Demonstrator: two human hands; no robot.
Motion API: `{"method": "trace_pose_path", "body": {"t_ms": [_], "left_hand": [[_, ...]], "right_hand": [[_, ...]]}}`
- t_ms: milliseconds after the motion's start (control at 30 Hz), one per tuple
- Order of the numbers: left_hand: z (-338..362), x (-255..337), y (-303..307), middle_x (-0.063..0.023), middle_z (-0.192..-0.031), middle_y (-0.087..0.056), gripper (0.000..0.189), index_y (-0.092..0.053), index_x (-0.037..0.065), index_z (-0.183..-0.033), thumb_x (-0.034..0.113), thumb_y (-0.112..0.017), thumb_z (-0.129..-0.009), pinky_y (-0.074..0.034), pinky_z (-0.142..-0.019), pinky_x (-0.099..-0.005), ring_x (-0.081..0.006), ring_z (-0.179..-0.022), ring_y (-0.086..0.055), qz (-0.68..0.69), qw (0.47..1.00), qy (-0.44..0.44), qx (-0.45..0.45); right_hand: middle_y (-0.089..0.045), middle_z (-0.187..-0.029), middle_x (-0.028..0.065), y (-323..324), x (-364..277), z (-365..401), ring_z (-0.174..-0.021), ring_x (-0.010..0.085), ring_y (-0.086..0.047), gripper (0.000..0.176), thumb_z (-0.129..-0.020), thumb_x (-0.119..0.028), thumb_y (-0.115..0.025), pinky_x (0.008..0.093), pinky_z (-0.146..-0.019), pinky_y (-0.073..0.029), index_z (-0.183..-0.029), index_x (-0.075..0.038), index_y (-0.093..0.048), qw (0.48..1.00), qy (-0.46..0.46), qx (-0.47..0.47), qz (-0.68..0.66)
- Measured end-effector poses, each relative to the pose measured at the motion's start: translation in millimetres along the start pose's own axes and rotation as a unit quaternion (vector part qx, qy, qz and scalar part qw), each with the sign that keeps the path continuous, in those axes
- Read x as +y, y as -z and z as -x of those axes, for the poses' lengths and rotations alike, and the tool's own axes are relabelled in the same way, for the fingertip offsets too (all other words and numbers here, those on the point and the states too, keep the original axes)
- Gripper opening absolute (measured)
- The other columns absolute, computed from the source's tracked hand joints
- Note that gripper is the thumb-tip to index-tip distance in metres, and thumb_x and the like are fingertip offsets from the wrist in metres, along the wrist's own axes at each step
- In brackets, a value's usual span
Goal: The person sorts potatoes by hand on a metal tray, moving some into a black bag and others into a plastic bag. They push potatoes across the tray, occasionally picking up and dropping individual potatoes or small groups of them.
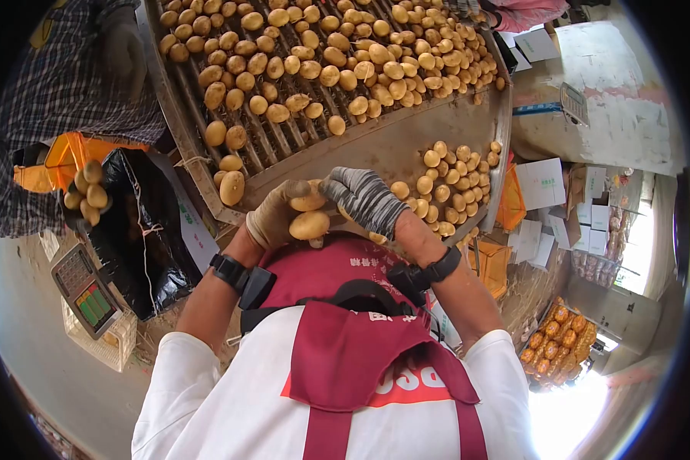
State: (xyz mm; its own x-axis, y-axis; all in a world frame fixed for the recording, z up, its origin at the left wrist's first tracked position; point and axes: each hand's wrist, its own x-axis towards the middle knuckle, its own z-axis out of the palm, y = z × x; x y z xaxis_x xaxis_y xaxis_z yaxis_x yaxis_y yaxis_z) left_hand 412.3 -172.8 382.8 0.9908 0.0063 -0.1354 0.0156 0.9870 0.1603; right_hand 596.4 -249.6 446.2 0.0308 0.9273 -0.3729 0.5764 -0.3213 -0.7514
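Observation:
My left hand, in a beige work glove, is closed around potatoes in front of my apron. A larger potato shows below its fingers, with another potato just above. My right hand, in a grey striped knit glove, curls over from the other side. Its fingertips meet the upper potato, and part of another potato shows under its fingers; its palm is hidden. Both hands are over the near edge of a metal trough. A pile of potatoes lies in the trough beside my right hand.
Beyond the trough, a roller sorting table carries many potatoes. At left, a person in a checked sleeve stands near a black-lined box and a digital scale. White cartons and a netted sack are at right.

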Motion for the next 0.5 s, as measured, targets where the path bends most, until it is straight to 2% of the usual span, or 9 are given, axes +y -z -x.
{"method": "trace_pose_path", "body": {"t_ms": [100, 167, 233, 267, 300, 367, 400, 500], "left_hand": [[-0.5, -0.3, -2.2, -0.0170, -0.125, -0.062, 0.067, -0.052, 0.002, -0.133, 0.047, -0.066, -0.085, -0.062, -0.061, -0.0399, -0.0288, -0.114, -0.065, 0.007, 1.000, -0.017, -0.010], [-1.7, -1.7, -0.2, -0.0183, -0.122, -0.065, 0.064, -0.053, 0.002, -0.131, 0.045, -0.065, -0.085, -0.061, -0.060, -0.0453, -0.0305, -0.094, -0.071, 0.058, 0.998, -0.025, 0.007], [-0.1, -2.3, 0.8, -0.0185, -0.121, -0.065, 0.063, -0.053, 0.003, -0.131, 0.045, -0.065, -0.085, -0.060, -0.060, -0.0460, -0.0309, -0.095, -0.070, 0.073, 0.997, -0.030, 0.009], [0.7, -2.1, 1.7, -0.0186, -0.120, -0.065, 0.062, -0.053, 0.003, -0.131, 0.044, -0.065, -0.085, -0.060, -0.060, -0.0468, -0.0312, -0.097, -0.070, 0.087, 0.996, -0.031, 0.006], [-0.2, -2.3, 4.9, -0.0186, -0.120, -0.065, 0.062, -0.053, 0.003, -0.131, 0.044, -0.065, -0.085, -0.060, -0.060, -0.0468, -0.0312, -0.097, -0.070, 0.086, 0.996, -0.033, 0.011], [-3.8, -3.7, 9.1, -0.0192, -0.117, -0.066, 0.061, -0.053, 0.003, -0.131, 0.044, -0.064, -0.086, -0.059, -0.060, -0.0470, -0.0312, -0.094, -0.071, 0.063, 0.998, -0.027, -0.012], [-3.2, -3.9, 8.4, -0.0199, -0.116, -0.067, 0.061, -0.053, 0.003, -0.131, 0.043, -0.063, -0.087, -0.059, -0.060, -0.0459, -0.0314, -0.090, -0.071, 0.063, 0.998, -0.026, -0.009], [-4.2, -3.0, 2.0, -0.0201, -0.115, -0.067, 0.063, -0.053, 0.002, -0.132, 0.044, -0.064, -0.086, -0.059, -0.060, -0.0452, -0.0315, -0.088, -0.072, 0.036, 0.999, -0.019, 0.021]], "right_hand": [[-0.067, -0.088, 0.0238, -1.0, -1.5, 0.4, -0.085, 0.0431, -0.064, 0.023, -0.099, -0.021, -0.055, 0.0442, -0.075, -0.051, -0.099, 0.001, -0.064, 1.000, 0.012, 0.010, -0.025], [-0.067, -0.089, 0.0240, -1.6, -1.5, -1.0, -0.086, 0.0430, -0.064, 0.022, -0.099, -0.019, -0.055, 0.0440, -0.075, -0.052, -0.100, 0.001, -0.064, 0.999, 0.013, 0.015, -0.041], [-0.068, -0.090, 0.0239, -5.0, 1.1, -2.7, -0.088, 0.0425, -0.065, 0.020, -0.098, -0.017, -0.056, 0.0433, -0.076, -0.052, -0.101, 0.001, -0.064, 0.999, 0.009, 0.029, -0.040], [-0.069, -0.089, 0.0205, -5.7, -0.3, -2.5, -0.084, 0.0363, -0.067, 0.021, -0.099, -0.018, -0.056, 0.0403, -0.076, -0.053, -0.103, 0.001, -0.064, 0.997, -0.011, 0.026, -0.071], [-0.069, -0.089, 0.0205, -6.6, 2.1, -2.8, -0.084, 0.0363, -0.067, 0.021, -0.099, -0.018, -0.056, 0.0403, -0.076, -0.053, -0.103, 0.001, -0.064, 0.997, -0.008, 0.023, -0.075], [-0.069, -0.087, 0.0151, -6.7, 9.3, -2.1, -0.079, 0.0246, -0.065, 0.021, -0.101, -0.018, -0.056, 0.0362, -0.076, -0.052, -0.104, 0.000, -0.064, 0.993, -0.032, 0.010, -0.117], [-0.069, -0.089, 0.0091, -5.3, 9.9, -0.3, -0.081, 0.0150, -0.061, 0.020, -0.102, -0.018, -0.055, 0.0320, -0.078, -0.052, -0.107, -0.001, -0.065, 0.985, -0.067, -0.013, -0.160], [-0.069, -0.095, 0.0063, -5.3, 15.9, 4.9, -0.087, 0.0127, -0.060, 0.020, -0.102, -0.017, -0.055, 0.0301, -0.082, -0.051, -0.111, -0.001, -0.065, 0.974, -0.073, -0.014, -0.212]]}}
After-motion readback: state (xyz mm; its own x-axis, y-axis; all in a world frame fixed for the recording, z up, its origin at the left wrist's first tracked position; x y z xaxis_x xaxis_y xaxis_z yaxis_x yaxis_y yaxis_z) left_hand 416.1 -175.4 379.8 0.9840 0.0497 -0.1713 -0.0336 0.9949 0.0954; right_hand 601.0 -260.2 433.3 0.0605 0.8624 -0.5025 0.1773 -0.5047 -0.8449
